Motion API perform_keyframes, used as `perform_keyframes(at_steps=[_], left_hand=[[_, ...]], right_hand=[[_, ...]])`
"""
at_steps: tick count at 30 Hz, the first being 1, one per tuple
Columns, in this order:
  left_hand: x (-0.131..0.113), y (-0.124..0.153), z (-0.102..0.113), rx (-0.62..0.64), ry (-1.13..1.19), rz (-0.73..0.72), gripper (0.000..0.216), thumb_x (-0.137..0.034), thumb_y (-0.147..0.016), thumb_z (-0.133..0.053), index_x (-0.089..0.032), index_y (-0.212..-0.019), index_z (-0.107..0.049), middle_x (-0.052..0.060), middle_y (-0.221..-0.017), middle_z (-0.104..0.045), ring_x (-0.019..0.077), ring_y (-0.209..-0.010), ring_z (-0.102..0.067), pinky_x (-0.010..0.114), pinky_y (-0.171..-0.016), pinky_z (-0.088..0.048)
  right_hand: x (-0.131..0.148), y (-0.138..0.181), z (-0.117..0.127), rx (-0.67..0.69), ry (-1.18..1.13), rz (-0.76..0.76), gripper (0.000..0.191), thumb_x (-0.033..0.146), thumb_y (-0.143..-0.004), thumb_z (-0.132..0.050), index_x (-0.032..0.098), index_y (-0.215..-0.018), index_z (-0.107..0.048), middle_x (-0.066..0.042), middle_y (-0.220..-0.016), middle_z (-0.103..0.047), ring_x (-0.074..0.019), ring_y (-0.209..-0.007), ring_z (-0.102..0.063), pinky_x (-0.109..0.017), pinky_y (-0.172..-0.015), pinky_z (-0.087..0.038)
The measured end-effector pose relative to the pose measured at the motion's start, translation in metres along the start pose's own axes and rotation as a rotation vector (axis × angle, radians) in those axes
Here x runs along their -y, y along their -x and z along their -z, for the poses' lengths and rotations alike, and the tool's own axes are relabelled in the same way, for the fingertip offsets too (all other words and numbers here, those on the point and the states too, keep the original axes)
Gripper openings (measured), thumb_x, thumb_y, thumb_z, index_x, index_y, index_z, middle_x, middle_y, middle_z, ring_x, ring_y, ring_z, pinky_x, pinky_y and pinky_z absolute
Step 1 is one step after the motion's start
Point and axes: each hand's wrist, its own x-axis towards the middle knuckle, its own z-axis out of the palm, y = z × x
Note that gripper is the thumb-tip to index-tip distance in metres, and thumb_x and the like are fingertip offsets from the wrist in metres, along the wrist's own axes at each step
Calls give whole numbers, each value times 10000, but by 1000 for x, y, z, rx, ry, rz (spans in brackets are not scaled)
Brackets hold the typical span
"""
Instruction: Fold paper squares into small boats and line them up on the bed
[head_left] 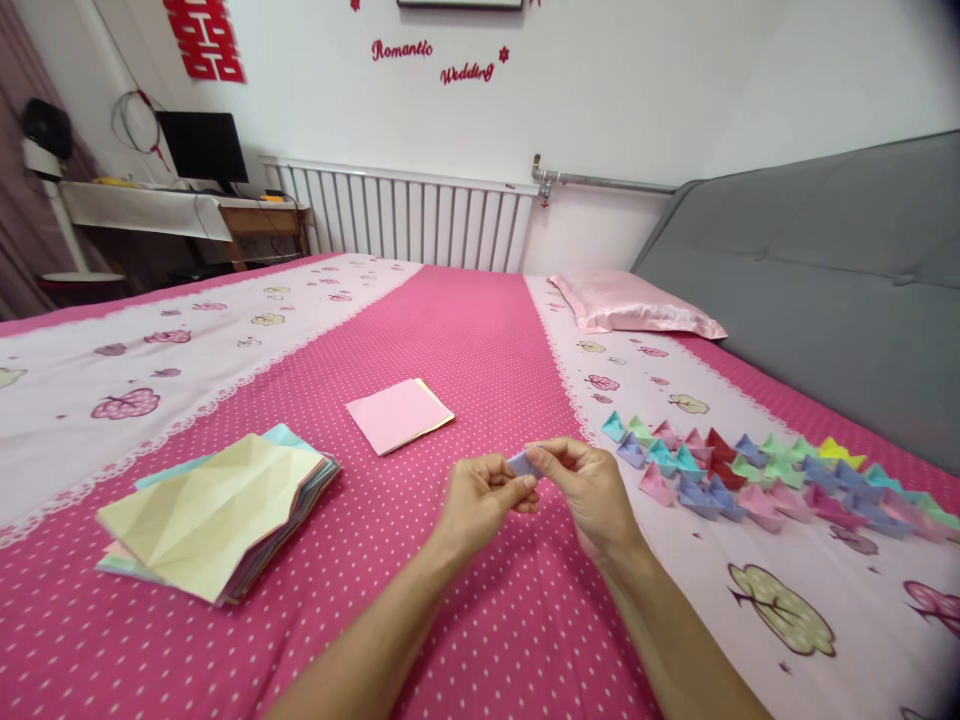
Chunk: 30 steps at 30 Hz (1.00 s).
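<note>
Between my two hands is a small folded piece of lavender paper [523, 463], partly covered by fingers. My left hand [484, 497] pinches its lower left side with thumb and fingers. From the right, my right hand [589, 490] grips the upper edge between thumb and forefinger. Both hands are held above the pink dotted bedspread [375, 560]. Beyond them lies a neat stack of square pink paper [401, 413]. To the right, rows of folded paper boats [772, 470] in several colours sit on the pale strip of the bedspread.
A thick, creased pile of larger paper sheets [217, 510], pale yellow on top, lies at the left. A pink satin pillow [637, 303] rests near the grey headboard [817, 280]. A white radiator [405, 215] and a desk with a monitor [201, 147] stand at the back.
</note>
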Motion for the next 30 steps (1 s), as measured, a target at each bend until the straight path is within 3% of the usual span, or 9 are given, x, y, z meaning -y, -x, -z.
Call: perform_keyframes(at_steps=[6, 12, 16, 23, 26, 30], left_hand=[[2, 0, 0, 41, 5, -7, 299, -367, -588, -727, -102, -625, -593, 33, -540, -642, 127, -495, -607, 262, -544, -511], [7, -5, 5, 35, 56, 56, 322, -370, -584, -731, -100, -724, -624, 51, -624, -677, 141, -575, -637, 266, -612, -509], [7, -7, 7, 13, 45, 57, 336, -380, -603, -717, -104, -776, -637, 62, -668, -688, 147, -625, -643, 264, -638, -497], [15, -9, 9, 21, -111, -59, 265, -366, -697, -645, -112, -768, -628, 52, -711, -676, 125, -624, -612, 237, -599, -467], [15, -8, 9, -70, -250, -147, 254, -360, -721, -620, -118, -798, -629, 58, -735, -675, 141, -653, -616, 246, -596, -469], [10, -4, 8, -183, -386, -283, 308, -313, -738, -610, -156, -1003, -602, 86, -937, -672, 179, -831, -630, 297, -701, -506]], right_hand=[[2, 0, 0, -21, -50, -35, 153, 319, -635, -708, 173, -616, -668, -1, -585, -631, -125, -574, -535, -270, -609, -422], [2, -2, 0, 44, 26, -14, 228, 389, -720, -620, 177, -748, -700, -21, -696, -664, -157, -689, -567, -276, -671, -431], [4, -1, -1, 61, 97, 27, 277, 415, -764, -563, 178, -772, -704, 2, -622, -613, -129, -594, -509, -235, -556, -391], [1, 1, -1, 55, 21, -69, 245, 363, -709, -640, 166, -851, -675, -4, -593, -618, -117, -540, -541, -237, -512, -410], [-2, 1, 0, 55, 27, -53, 222, 341, -704, -649, 172, -846, -676, -25, -652, -662, -132, -588, -593, -270, -582, -465], [-5, 0, 1, 35, 147, 44, 204, 328, -720, -633, 183, -851, -691, -58, -786, -700, -175, -707, -639, -329, -692, -505]])
